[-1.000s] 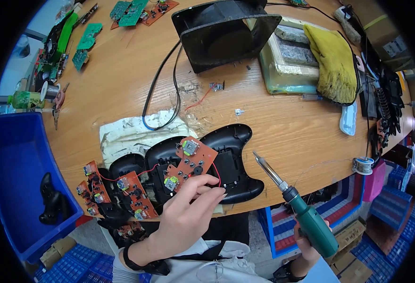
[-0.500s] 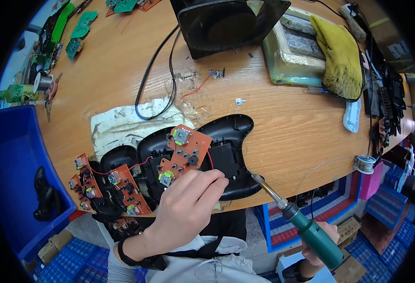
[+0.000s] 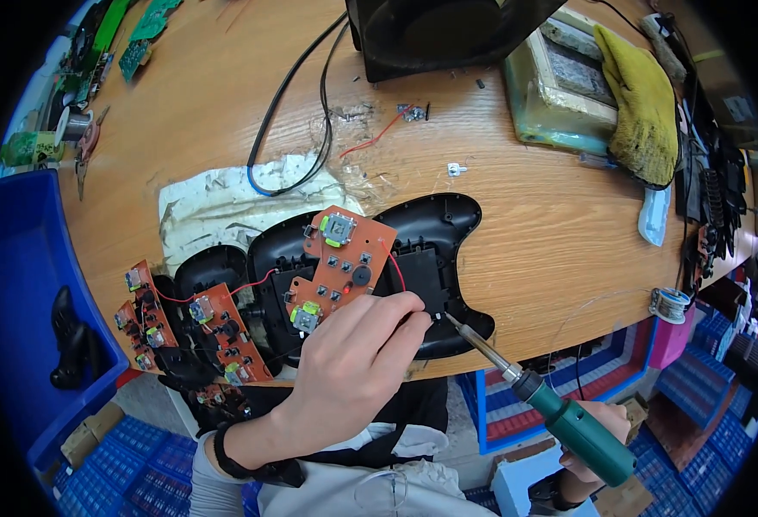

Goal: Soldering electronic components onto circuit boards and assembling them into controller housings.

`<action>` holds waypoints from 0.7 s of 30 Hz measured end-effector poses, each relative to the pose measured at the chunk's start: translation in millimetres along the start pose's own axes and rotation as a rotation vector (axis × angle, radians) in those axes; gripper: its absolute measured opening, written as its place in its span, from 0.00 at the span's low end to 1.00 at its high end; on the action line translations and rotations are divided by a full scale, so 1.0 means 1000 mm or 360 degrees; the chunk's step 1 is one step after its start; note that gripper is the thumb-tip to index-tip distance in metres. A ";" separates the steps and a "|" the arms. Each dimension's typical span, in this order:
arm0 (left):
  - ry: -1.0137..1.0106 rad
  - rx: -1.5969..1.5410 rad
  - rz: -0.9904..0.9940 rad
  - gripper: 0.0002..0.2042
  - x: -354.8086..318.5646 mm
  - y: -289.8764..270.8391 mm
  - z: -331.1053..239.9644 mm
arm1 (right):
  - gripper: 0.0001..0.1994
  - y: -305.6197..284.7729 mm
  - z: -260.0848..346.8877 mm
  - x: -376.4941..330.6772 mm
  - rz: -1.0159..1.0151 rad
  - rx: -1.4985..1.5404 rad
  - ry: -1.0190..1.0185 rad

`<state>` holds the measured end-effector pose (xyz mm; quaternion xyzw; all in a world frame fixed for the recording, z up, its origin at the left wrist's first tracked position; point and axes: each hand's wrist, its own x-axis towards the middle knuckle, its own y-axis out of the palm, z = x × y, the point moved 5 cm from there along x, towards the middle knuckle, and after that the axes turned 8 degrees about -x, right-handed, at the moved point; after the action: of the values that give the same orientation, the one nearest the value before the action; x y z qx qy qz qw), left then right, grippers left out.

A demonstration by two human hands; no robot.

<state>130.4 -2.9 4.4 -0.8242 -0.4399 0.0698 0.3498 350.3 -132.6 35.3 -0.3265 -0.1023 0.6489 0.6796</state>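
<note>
Wooden and round-edged, the surface fills the upper part of the view, with blue crates beside it at nine o'clock and below the near edge.

At the near edge lies a black controller shell, open side up. An orange circuit board with green-capped parts rests tilted over its left half. The left hand comes up from six o'clock; its grip is closed in a pinch, fingertips meeting at the lower right edge of the board where a thin red wire runs. What exactly sits between the fingertips is too small to tell.

From four o'clock the soldering iron reaches in, its green handle held in the right hand, which is mostly cut off by the picture's rim, so the curl of its grip shows only in part. The metal tip lies just beside the left fingertips, over the shell.

At nine o'clock of the board more orange boards lie on other black shells, joined by red wires. Behind them a crumpled white sheet is spread out, and a black cable loops across it toward a black box at twelve o'clock. At two o'clock a yellow cloth hangs over a greenish tray. A solder spool sits at three o'clock, near the edge. Green boards lie at eleven o'clock.
</note>
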 end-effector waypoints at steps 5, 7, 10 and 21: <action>0.0004 0.0020 0.0003 0.10 0.001 0.000 0.000 | 0.26 0.000 -0.002 0.001 -0.0040 0.0033 -0.0034; 0.0013 0.0026 0.0011 0.11 0.002 0.000 -0.001 | 0.25 -0.003 -0.003 -0.002 -0.0013 -0.0145 -0.0200; 0.0009 0.0031 0.0022 0.11 0.001 0.000 0.000 | 0.23 0.000 0.001 0.003 0.0047 0.0054 -0.0085; 0.0019 0.0012 0.0048 0.12 0.002 -0.002 -0.001 | 0.16 -0.011 -0.029 -0.015 0.0130 0.0442 0.0632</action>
<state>130.8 -0.9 6.7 -0.8298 -0.4251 0.0720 0.3544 373.9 -155.6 23.5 -0.3550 0.1367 0.6068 0.6979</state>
